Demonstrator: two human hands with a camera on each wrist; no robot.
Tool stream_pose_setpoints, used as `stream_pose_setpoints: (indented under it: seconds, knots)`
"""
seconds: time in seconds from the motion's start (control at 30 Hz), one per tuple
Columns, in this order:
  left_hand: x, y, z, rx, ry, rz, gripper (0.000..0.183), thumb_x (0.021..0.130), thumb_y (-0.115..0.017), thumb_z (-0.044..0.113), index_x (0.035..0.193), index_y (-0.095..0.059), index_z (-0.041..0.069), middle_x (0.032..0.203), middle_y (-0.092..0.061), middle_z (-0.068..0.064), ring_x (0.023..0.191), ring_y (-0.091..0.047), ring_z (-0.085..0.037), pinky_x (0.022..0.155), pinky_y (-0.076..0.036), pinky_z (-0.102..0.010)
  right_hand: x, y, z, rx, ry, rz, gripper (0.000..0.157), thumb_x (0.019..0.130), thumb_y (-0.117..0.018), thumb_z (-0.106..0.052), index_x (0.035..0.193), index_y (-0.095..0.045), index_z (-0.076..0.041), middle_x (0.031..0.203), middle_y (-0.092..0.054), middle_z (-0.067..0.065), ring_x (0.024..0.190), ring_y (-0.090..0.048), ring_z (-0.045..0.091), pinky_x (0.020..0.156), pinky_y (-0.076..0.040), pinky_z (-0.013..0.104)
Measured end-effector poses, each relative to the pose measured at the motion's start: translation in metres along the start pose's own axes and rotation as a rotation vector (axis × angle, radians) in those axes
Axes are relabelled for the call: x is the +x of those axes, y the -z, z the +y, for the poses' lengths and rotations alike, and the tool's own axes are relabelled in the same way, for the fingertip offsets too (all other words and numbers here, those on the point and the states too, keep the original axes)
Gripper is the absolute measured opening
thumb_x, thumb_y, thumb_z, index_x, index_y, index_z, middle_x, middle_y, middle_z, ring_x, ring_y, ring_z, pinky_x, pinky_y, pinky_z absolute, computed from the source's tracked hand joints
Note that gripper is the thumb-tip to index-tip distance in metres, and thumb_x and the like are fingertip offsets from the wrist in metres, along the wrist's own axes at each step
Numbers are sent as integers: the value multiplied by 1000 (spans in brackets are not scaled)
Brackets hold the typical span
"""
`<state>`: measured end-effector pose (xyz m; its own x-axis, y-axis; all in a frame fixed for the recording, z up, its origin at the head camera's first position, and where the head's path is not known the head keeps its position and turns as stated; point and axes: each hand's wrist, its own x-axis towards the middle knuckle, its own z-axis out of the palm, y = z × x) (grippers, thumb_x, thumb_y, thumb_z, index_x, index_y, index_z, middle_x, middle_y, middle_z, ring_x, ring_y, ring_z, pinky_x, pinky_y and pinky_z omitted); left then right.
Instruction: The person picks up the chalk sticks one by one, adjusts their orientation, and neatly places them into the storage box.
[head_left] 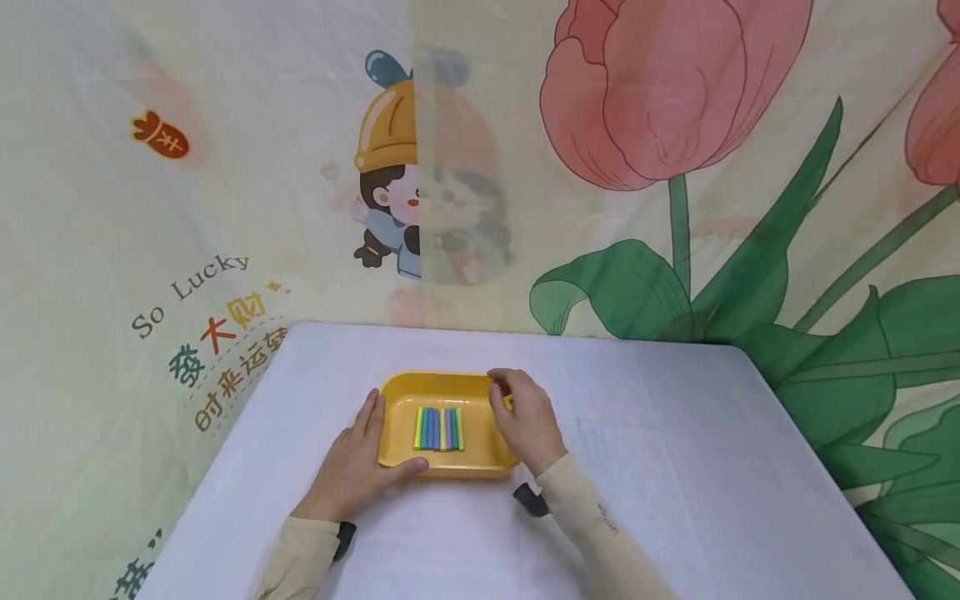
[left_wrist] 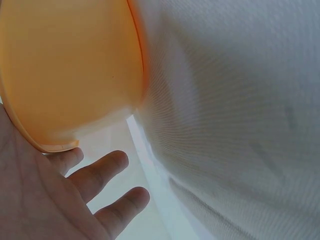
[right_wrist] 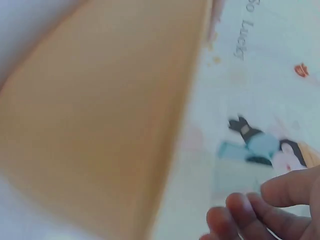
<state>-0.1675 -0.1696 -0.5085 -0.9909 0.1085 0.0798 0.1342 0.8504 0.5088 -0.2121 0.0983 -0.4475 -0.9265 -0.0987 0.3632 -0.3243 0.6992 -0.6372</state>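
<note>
A yellow tray (head_left: 480, 468) stands on the table, with several thin coloured sticks (head_left: 438, 429) lying side by side in it, yellow, green, blue and purple. My left hand (head_left: 360, 458) rests against the tray's left side, its fingers stretched along the outside and the thumb at the front rim. In the left wrist view those fingers (left_wrist: 102, 172) extend past the tray's wall (left_wrist: 75, 70). Over the tray's right end hovers my right hand (head_left: 528, 417), loosely bent. Its fingers (right_wrist: 237, 210) show nothing between them in the right wrist view, beside the blurred tray (right_wrist: 95, 115).
A white cloth covers the table (head_left: 660, 467). Behind it hangs a patterned curtain (head_left: 480, 308) with large tulips and a cartoon figure, close to the table's far edge. Dark straps (head_left: 531, 500) sit at both wrists.
</note>
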Motion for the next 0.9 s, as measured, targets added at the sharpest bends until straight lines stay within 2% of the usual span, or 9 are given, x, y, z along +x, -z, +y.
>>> stream_pose_setpoints:
  seconds: [0.17, 0.3, 0.4, 0.53, 0.7, 0.8, 0.9]
  knots:
    - [0, 0, -1, 0, -10, 11, 129, 77, -66, 80, 163, -7, 5, 170, -5, -13, 143, -36, -42, 113, -33, -60, -9, 35, 33, -80, -21, 100, 41, 106, -53, -38, 136, -61, -11, 127, -63, 9, 116, -60, 26, 99, -53, 46]
    - [0, 0, -2, 6, -9, 6, 129, 77, -66, 80, 163, -7, 4, 170, -6, -14, 143, -36, -43, 113, -33, -60, -22, 57, 71, -145, -43, 147, 52, 107, -47, -46, 142, -57, -9, 150, -45, 19, 136, -44, 42, 111, -37, 61]
    - [-1, 1, -4, 18, -6, 7, 129, 77, -65, 81, 163, -8, 3, 170, -6, -15, 143, -36, -43, 113, -33, -61, -32, 68, 97, -208, -58, 134, 58, 106, -47, -49, 147, -52, -9, 158, -31, 26, 141, -29, 56, 110, -23, 74]
    - [-1, 4, -6, 20, 1, 11, 130, 77, -65, 81, 163, -8, 3, 170, -6, -14, 143, -35, -44, 113, -33, -61, -43, 73, 122, -305, -81, 66, 66, 103, -49, -54, 154, -45, -12, 161, -21, 32, 140, -18, 65, 101, -14, 86]
    - [-2, 6, -5, 26, -1, 24, 129, 75, -66, 81, 163, -10, 5, 169, -9, -15, 143, -35, -45, 113, -33, -62, -53, 71, 137, -366, -101, -1, 73, 100, -50, -60, 156, -42, -15, 162, -15, 32, 141, -12, 67, 98, -8, 89]
    - [-1, 10, -4, 82, -31, 52, 122, 79, -62, 82, 162, -16, 4, 168, -13, -17, 145, -32, -44, 115, -30, -62, -55, 70, 139, -361, -108, -12, 74, 99, -50, -62, 157, -41, -16, 163, -14, 32, 142, -10, 66, 98, -6, 89]
    - [3, 17, -2, 199, -65, 122, 112, 86, -51, 82, 161, -23, 4, 167, -18, -18, 148, -26, -43, 118, -21, -63, -55, 70, 137, -347, -102, -9, 72, 100, -51, -60, 157, -40, -17, 164, -13, 31, 142, -9, 66, 99, -5, 89]
